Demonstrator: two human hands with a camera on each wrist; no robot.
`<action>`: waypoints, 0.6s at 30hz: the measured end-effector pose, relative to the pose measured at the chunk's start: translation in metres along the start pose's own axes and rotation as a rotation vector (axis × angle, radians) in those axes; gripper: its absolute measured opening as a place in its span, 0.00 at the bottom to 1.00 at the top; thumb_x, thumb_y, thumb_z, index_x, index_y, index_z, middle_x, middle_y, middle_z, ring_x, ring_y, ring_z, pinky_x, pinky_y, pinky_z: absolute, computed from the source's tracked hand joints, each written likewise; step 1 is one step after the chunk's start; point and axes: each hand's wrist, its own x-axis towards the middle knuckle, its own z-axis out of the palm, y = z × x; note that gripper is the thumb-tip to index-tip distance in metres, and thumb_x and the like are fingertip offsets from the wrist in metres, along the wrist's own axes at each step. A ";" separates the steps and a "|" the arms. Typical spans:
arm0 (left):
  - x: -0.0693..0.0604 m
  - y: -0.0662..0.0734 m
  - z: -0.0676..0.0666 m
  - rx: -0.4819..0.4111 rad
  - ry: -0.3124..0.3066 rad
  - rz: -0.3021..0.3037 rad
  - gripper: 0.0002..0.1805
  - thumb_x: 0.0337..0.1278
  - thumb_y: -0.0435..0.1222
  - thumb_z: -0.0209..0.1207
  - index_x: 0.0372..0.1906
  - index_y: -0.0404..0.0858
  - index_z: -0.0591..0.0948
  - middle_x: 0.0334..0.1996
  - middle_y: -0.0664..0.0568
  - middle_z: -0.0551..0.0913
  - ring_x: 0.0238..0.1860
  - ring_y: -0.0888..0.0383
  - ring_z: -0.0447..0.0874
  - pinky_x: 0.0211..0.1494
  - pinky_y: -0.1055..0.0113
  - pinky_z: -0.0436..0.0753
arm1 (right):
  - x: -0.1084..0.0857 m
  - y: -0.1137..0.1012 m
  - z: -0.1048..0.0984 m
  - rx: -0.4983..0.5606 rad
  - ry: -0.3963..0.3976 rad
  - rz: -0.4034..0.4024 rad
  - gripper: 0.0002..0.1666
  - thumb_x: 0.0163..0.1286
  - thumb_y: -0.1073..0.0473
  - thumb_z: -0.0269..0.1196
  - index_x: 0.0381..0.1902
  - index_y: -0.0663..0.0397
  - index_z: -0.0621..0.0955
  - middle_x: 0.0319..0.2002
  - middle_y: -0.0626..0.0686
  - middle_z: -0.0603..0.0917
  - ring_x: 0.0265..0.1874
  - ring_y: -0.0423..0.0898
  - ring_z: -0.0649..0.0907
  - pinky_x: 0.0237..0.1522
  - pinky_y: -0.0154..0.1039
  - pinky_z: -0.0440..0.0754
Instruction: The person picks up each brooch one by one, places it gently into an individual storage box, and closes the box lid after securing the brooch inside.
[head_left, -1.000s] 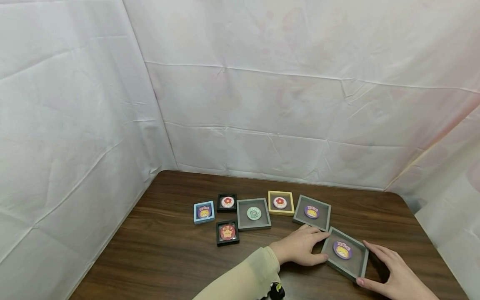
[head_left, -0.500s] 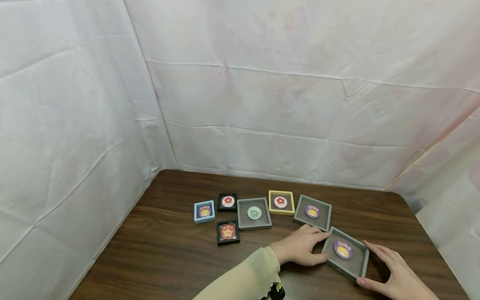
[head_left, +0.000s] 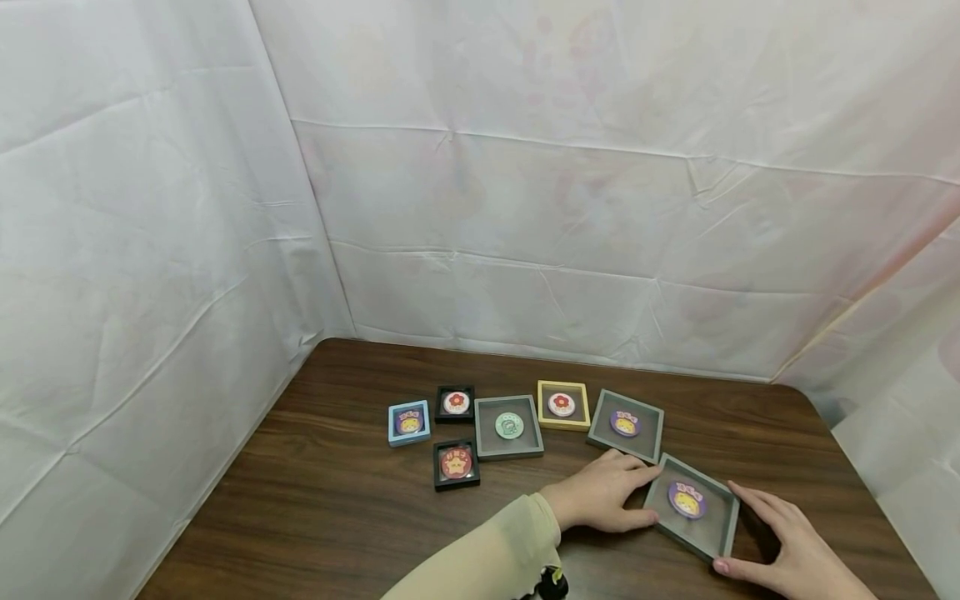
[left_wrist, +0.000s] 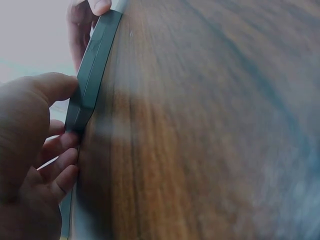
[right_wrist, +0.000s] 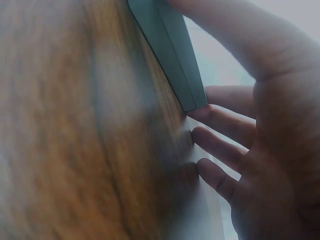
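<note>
A square grey display frame (head_left: 711, 527) with a round purple badge (head_left: 687, 500) inside lies on the brown wooden table, turned cornerwise. My left hand (head_left: 600, 493) holds it around its left corner, index finger at the top corner and thumb on the lower left side. From the right, my right hand (head_left: 802, 554) grips the opposite end, thumb at the bottom corner and fingertips by the right corner. Both wrist views show the frame's grey side edge (left_wrist: 92, 65) low against the table. Just behind is a second grey frame (head_left: 647, 429) with a similar purple badge, its near corner almost meeting the held one.
Leftward stand a yellow frame (head_left: 564, 427) with a red-flower badge and a grey frame (head_left: 491, 443) with a green badge. Further left are two small black frames, one with a star badge (head_left: 456, 463), and a light blue frame (head_left: 409, 441). White cloth (head_left: 487, 208) hangs behind the table.
</note>
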 end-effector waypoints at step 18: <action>-0.003 -0.006 -0.004 -0.139 -0.036 0.008 0.42 0.83 0.59 0.53 0.88 0.40 0.61 0.80 0.56 0.71 0.79 0.67 0.65 0.80 0.75 0.58 | -0.002 0.003 0.003 0.014 0.081 -0.027 0.64 0.55 0.41 0.86 0.81 0.60 0.70 0.70 0.72 0.73 0.65 0.76 0.70 0.48 0.83 0.73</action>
